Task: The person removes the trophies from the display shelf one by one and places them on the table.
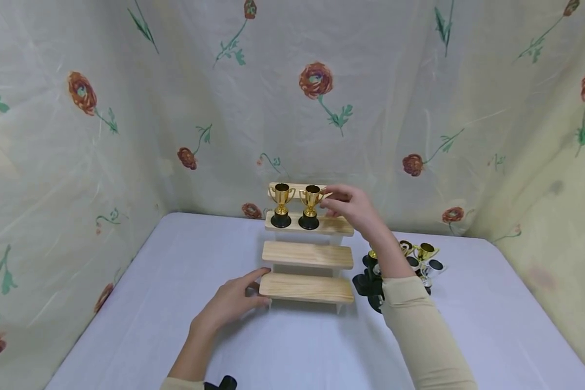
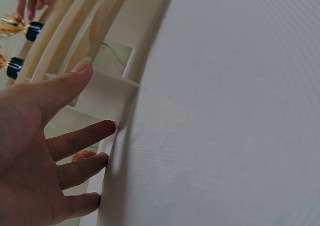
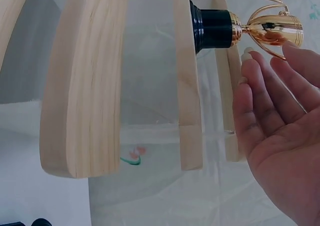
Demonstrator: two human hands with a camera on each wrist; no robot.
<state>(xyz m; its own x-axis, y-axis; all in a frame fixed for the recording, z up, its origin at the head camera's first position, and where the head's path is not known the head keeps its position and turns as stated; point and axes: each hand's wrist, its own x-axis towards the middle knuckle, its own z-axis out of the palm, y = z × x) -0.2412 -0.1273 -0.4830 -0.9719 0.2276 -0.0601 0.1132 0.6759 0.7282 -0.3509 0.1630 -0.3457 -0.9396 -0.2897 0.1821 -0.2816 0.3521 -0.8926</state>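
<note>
A stepped wooden display stand point(image 1: 307, 254) with several tiers stands on the table. Two gold trophy cups with black bases, the left trophy point(image 1: 281, 203) and the right trophy point(image 1: 310, 205), stand upright on its second tier from the top. My right hand point(image 1: 348, 208) is beside the right trophy, fingertips at its handle point(image 3: 272, 53); thumb and fingers look apart, palm free. My left hand point(image 1: 231, 300) is at the left end of the lowest tier, thumb near the board's edge. In the left wrist view its fingers point(image 2: 82, 136) are spread, tips near the white side support point(image 2: 107, 90).
Right of the stand, several gold and silver trophies point(image 1: 426, 252) are grouped, partly hidden by my right forearm point(image 1: 404, 292). White cloth covers the table point(image 1: 151, 298). A flower-patterned curtain point(image 1: 365, 97) hangs behind and at both sides.
</note>
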